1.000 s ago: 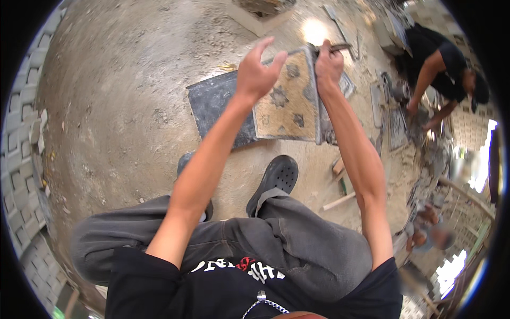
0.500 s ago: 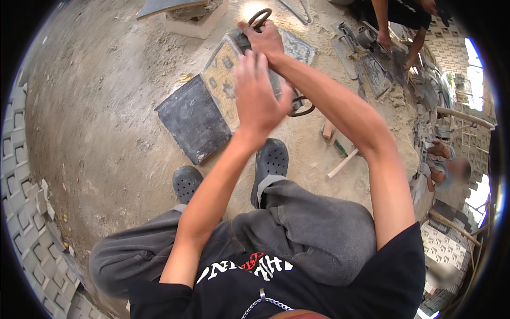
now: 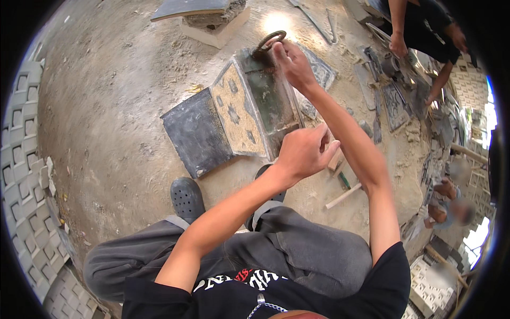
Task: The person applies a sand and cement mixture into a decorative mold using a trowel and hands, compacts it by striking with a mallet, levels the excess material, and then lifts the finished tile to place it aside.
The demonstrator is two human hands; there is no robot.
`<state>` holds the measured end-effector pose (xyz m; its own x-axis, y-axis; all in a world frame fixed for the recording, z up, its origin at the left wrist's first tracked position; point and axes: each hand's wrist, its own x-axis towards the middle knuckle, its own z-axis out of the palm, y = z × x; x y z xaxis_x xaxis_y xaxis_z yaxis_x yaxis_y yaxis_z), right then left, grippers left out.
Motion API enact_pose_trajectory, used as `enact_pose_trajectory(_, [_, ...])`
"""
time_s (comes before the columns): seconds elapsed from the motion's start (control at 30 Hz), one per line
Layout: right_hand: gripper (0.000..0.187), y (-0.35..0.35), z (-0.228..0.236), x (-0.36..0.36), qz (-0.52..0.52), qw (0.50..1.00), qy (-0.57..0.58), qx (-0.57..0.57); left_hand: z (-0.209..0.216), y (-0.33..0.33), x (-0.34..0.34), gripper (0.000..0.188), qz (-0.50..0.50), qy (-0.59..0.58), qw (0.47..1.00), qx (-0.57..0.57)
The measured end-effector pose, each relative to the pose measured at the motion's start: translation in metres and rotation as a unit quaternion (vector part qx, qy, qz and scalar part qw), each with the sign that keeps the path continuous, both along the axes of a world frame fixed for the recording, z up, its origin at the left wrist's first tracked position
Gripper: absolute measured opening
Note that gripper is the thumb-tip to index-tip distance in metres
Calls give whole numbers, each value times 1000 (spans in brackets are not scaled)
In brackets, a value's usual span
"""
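Note:
A metal tile mould (image 3: 268, 98) with a dark, greenish inner plate lies on the floor in front of me. Beside it, and touching it, is a tan patterned panel (image 3: 237, 109) with dark star-like shapes, and a dark square plate (image 3: 194, 127) slopes off to the left. My right hand (image 3: 296, 66) is at the far end, its fingers closed by a dark ring handle (image 3: 270, 43). At the near right corner my left hand (image 3: 308, 151) is closed with curled fingers; what it grips is hidden.
A dusty patterned slab (image 3: 321, 69) lies just behind the mould. A wooden-handled tool (image 3: 344, 195) rests on the right. At the back stands a block topped by a dark board (image 3: 191, 8). A co-worker's hand (image 3: 398, 45) is over tools at upper right; stacked pale blocks (image 3: 21, 212) line the left.
My left hand has moved from over the mould to its near right corner, uncovering the patterned panel and greenish plate. My right hand stays by the far ring handle. The view has shifted.

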<state>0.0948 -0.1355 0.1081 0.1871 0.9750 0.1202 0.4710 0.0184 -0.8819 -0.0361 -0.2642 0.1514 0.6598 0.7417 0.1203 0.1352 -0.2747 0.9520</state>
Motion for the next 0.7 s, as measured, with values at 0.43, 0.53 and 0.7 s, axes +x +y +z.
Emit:
enact_pose_trajectory(0.43, [64, 39, -41, 10, 195, 922, 331, 42, -9, -12, -3, 32, 179, 8, 979, 99])
enact_pose_trajectory(0.53, [60, 39, -48, 9, 164, 927, 331, 60, -9, -15, 7, 36, 204, -3, 976, 72])
enact_pose_trajectory(0.7, [61, 43, -41, 11, 141, 943, 296, 51, -16, -12, 16, 30, 222, -48, 971, 71])
